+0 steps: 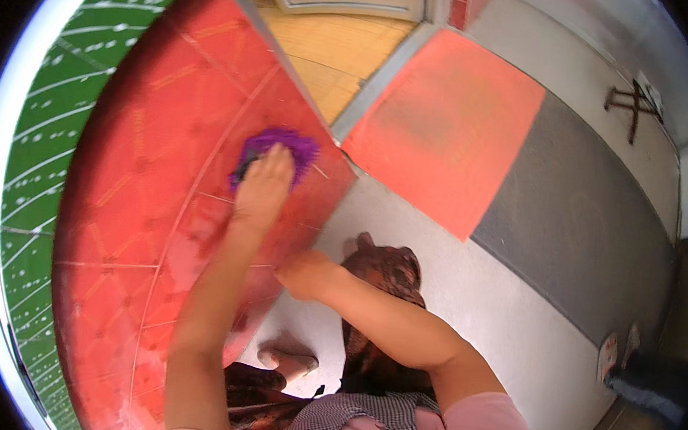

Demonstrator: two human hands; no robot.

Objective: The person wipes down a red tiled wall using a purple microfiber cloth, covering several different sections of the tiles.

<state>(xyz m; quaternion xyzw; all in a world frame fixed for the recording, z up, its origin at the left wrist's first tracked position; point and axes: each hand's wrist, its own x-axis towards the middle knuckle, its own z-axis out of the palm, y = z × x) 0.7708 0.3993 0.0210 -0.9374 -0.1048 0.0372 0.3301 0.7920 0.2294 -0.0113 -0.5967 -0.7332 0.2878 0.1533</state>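
Against the red tiled wall (206, 119), my left hand (268, 176) lies flat on a fluffy purple cloth or scrubbing pad (301, 148) with a dark part at its left side. The hand's fingers point up the wall and cover the middle of the cloth. My right hand (303, 274) is lower down, close to the wall's bottom edge, with its fingers curled. Whether it holds anything or touches the wall cannot be told.
A red mat (448, 126) and a dark grey mat (580, 215) lie on the pale floor (494, 312). Beyond a doorway is yellow-brown flooring (332, 50). Another person's leg (645, 396) shows at the right. A green patterned wall (53, 131) borders the red tiles.
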